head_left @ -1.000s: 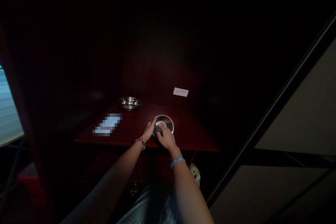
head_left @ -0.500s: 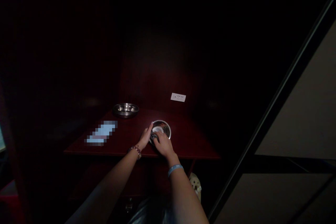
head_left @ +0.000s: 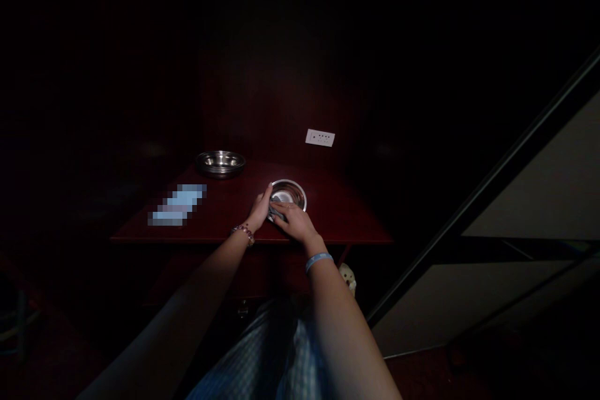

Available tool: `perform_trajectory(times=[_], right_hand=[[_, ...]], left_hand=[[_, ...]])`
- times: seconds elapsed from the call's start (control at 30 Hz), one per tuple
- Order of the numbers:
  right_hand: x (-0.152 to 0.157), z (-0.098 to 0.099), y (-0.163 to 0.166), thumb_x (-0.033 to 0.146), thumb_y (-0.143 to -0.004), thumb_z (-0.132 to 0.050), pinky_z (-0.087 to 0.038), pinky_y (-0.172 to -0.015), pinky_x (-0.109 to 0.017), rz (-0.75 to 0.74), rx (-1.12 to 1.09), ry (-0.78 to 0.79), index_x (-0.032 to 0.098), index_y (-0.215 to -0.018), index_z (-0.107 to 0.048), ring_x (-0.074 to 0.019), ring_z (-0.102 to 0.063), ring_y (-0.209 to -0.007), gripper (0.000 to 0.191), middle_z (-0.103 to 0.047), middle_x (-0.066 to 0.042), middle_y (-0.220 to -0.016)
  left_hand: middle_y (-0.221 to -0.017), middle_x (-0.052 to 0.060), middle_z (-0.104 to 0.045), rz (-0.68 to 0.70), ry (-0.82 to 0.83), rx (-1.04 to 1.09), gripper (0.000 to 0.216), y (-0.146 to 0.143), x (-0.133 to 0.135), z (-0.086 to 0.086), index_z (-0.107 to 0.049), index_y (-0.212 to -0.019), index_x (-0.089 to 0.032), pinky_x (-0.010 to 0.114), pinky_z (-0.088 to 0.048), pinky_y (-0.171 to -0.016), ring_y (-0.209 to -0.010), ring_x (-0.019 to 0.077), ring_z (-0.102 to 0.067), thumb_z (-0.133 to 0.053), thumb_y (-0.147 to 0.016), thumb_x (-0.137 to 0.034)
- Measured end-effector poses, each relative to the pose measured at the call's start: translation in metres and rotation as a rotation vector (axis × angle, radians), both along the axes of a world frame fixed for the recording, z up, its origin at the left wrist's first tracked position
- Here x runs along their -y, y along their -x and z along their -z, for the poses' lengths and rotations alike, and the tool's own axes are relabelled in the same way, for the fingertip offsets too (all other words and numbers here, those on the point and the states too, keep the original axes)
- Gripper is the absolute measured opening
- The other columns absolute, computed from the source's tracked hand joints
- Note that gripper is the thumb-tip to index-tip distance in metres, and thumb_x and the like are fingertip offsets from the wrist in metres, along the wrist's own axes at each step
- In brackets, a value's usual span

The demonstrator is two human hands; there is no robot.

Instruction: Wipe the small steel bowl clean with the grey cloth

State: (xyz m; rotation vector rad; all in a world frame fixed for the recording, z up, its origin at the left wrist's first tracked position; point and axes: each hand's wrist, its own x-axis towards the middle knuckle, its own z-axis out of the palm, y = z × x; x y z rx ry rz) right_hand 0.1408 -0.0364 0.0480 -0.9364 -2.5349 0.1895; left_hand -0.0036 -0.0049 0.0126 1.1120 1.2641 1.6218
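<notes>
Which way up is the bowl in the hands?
The metal bowl is open side up: its shiny inside shows from above, the right hand partly over it.

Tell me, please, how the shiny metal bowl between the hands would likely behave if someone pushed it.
The metal bowl would probably stay stiff, as it looks like bright, polished metal. Its glossy surface suggests that it may be slippery to grip. It might also slide if released and pushed, as the table looks smooth.
</notes>
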Motion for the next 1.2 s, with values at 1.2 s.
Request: perform_trajectory(times=[1.2], right_hand=[[0.025, -0.019, 0.023, 0.042, -0.082, -0.047, -0.047, -0.08, -0.036, 0.47, 0.133, 0.139, 0.02, -0.106, -0.068, -0.0269, -0.063, -0.097, 0.038, -0.069, -0.012, -0.103]], left_hand=[[-0.071, 0.008, -0.069, -0.039, -0.033, -0.152, 0.063, -0.006, 0.013, -0.007, -0.065, -0.07, -0.015, 0.032, -0.046, -0.072, -0.073, 0.0225, -0.062, -0.04, -0.072, -0.072]])
